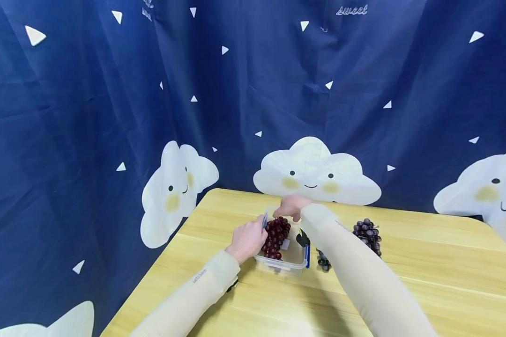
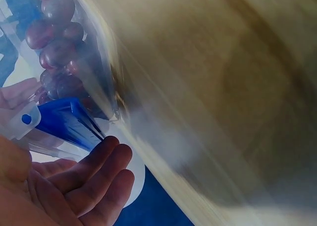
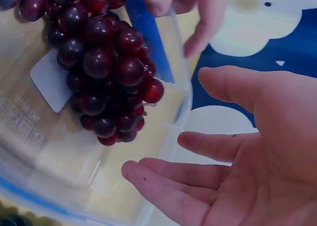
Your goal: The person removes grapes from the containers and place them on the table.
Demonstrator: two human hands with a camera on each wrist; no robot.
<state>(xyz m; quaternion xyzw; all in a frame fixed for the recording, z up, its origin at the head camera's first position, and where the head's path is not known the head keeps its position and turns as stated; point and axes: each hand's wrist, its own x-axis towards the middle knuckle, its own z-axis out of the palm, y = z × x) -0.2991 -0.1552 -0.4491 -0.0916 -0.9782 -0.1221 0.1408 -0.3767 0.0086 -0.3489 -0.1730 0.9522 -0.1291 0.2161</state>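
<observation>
A clear plastic box (image 1: 280, 266) with blue side latches stands on the table, a bunch of dark red grapes (image 1: 277, 234) inside it along the left. My left hand (image 1: 249, 238) holds the box's left wall, its thumb at the rim and its other fingers outside, beside a blue latch (image 2: 64, 119). Over the far end of the box is my right hand (image 1: 292, 206). Its fingers (image 3: 208, 141) are spread and hold nothing, with a gap between them and the grapes in the right wrist view. A white pad (image 3: 52, 80) lies on the box floor, partly under the grapes.
To the right of the box, a bunch of blackish-purple grapes (image 1: 368, 234) lies on the wooden table (image 1: 438, 262). More dark grapes (image 1: 323, 262) show partly behind the right sleeve. A blue curtain (image 1: 278, 107) with cloud prints hangs behind the table's far edge.
</observation>
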